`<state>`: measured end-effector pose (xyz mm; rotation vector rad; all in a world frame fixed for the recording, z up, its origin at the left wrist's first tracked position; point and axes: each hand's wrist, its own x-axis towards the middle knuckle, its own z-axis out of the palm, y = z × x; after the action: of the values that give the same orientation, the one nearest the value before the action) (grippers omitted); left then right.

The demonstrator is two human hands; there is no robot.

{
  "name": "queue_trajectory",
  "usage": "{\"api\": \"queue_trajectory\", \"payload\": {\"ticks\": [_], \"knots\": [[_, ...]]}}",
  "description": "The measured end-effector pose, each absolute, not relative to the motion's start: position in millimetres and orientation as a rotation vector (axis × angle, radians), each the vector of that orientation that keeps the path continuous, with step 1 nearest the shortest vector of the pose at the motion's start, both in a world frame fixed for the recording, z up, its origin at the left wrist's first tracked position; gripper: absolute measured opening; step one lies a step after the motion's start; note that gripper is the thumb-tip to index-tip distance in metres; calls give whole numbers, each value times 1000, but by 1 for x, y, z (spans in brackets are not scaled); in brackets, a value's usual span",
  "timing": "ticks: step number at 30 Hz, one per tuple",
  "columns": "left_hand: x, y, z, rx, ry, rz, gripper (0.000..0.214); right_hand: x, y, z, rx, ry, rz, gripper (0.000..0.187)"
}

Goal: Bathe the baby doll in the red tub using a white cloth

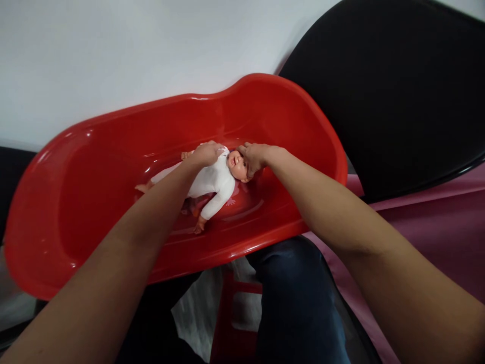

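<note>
Two hands, fingers together, are laid on a white-suited plastic doll (212, 181) in a red plastic tub (91, 146), left hand (206, 154) at shoulder, right hand (254, 157) at head.

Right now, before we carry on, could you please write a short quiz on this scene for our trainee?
1. True or false: the doll lies face down in the red tub.
2. What does the right hand touch? A) the doll's head; B) the doll's foot; C) the tub's rim.
3. What colour is the doll's long-sleeved suit?

Key: 1 false; 2 A; 3 white.
</note>
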<state>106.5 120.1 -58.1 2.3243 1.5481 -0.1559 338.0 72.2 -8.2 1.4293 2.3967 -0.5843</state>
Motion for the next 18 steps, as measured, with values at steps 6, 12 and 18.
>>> {"api": "queue_trajectory", "payload": {"ticks": [6, 12, 18], "knots": [[73, 127, -63, 2216, 1732, -104, 44, 334, 75, -8, 1405, 2347, -541, 120], [56, 118, -57, 2217, 1848, -139, 39, 335, 74, -8, 1371, 2400, -550, 113], [41, 104, -40, 2106, 1939, -171, 40, 335, 72, -7, 1364, 2406, -512, 114]]}}
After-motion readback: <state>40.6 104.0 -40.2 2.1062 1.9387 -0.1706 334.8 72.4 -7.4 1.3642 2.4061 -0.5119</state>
